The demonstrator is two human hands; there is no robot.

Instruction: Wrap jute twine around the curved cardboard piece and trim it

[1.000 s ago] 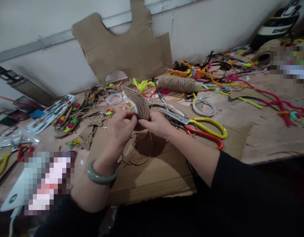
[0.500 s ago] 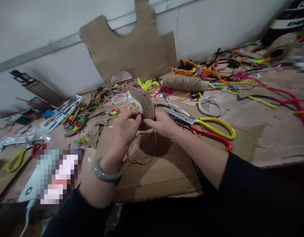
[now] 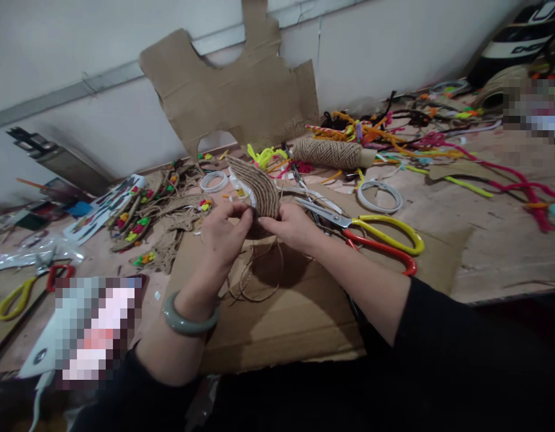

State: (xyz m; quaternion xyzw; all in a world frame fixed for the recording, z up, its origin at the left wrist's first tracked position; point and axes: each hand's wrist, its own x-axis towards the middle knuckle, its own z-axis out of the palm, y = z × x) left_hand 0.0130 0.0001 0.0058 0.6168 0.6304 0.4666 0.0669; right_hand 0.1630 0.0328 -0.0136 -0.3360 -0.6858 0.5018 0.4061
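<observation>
A curved crescent-like piece covered in rows of jute twine, with a white edge on its left side, is held up between both hands. My left hand pinches its lower left edge between thumb and fingers. On the lower right, my right hand grips it with the thumb laid across the front. The piece's lower end is partly hidden by the fingers. Below the hands a loose loop of twine hangs over a cardboard sheet.
Scissors with yellow and red handles lie right of my hands, near a white tape roll. Behind stand a jute twine spool and a cardboard cutout. Decorated twine pieces and more scissors lie left.
Both hands keep the same hold on the twine-covered piece. The whole view has shifted slightly, so things appear a little further left.
</observation>
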